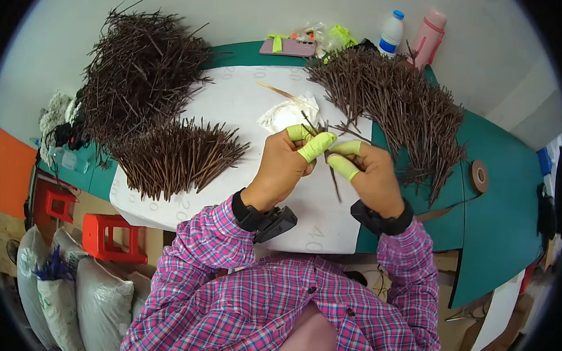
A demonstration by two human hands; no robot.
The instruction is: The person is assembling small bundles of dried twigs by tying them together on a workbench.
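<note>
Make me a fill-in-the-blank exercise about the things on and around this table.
The left hand pinches a thin twig above a ____ table covering.
The bottle beside the pink flask has a ____ cap.
Of left and right, the tape roll lies on the ____ side of the green table.
The plastic stools on the floor are coloured ____.
Missing words: white; blue; right; red.

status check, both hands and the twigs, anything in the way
Left hand pinching dark twigs. Right hand close beside, grip unclear. Crumpled white tissue just beyond left hand, no obstruction visible.
</note>
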